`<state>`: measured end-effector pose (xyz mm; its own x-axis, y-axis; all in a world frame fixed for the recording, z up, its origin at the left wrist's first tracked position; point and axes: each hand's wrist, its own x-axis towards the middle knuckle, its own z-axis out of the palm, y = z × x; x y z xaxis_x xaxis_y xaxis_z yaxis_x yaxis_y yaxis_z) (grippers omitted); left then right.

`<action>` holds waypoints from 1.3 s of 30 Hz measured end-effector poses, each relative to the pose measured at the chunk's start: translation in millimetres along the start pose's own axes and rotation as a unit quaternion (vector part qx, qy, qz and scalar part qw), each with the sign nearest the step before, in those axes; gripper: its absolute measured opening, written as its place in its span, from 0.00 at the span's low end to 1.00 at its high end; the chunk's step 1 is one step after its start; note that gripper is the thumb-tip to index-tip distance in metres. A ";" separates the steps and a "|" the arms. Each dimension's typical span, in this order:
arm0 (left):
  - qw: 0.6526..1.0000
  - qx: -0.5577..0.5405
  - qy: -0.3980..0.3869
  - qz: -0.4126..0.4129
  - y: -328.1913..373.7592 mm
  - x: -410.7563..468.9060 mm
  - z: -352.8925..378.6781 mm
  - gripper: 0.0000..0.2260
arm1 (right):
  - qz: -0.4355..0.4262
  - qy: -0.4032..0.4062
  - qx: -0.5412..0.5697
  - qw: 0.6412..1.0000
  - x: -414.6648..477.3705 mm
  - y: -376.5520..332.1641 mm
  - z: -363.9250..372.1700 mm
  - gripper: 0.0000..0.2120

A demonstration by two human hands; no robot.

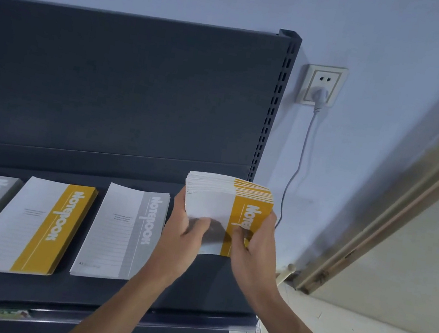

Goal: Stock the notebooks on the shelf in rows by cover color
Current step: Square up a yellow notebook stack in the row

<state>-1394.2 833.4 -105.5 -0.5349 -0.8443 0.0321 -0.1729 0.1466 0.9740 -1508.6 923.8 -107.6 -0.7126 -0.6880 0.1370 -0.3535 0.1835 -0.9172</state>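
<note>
The left hand (187, 237) and right hand (255, 248) each have a grip on the stack of yellow notebooks (255, 211), one at each side. The stack is at the right end of the shelf (193, 289), just beside a gray pile (124, 234).

"Notebook" — white lettering on yellow-banded notebooks (53, 226) and grey-banded notebooks (127, 235)

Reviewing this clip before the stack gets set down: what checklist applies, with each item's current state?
1. The left hand and right hand hold the stack of yellow-banded white notebooks: ok.
2. Held stack squared up: not ok, top edges fan out.
3. Bare dark metal shelf below it: ok.
4. Apart from neighbouring grey-banded notebook pile: ok.
5. Right spot for yellow, given yellow-banded pile further left: cannot tell.
</note>
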 end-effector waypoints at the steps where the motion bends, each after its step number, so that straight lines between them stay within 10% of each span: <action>1: 1.000 0.016 0.000 -0.003 -1.9 -0.6 0.5 0.22 | 0.004 -0.004 -0.003 1.000 -1.0 2.7 0.8 0.18; 9: 0.979 0.174 0.107 -0.007 -3.2 13.9 1.5 0.14 | 0.009 -0.017 -0.081 0.997 22.7 3.0 -5.6 0.17; 22: 0.911 0.388 0.054 -0.129 -18.7 37.8 15.5 0.17 | 0.212 -0.119 -0.163 0.956 58.0 26.9 4.1 0.01; 39: 0.867 0.489 0.028 -0.090 -16.0 38.2 19.1 0.19 | 0.246 -0.127 -0.234 0.932 69.7 37.4 14.4 0.14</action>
<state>-1427.6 808.6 -124.1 -0.3909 -0.9183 -0.0628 -0.8824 0.3544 0.3094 -1562.7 872.6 -137.8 -0.7124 -0.5730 -0.4051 -0.2896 0.7659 -0.5741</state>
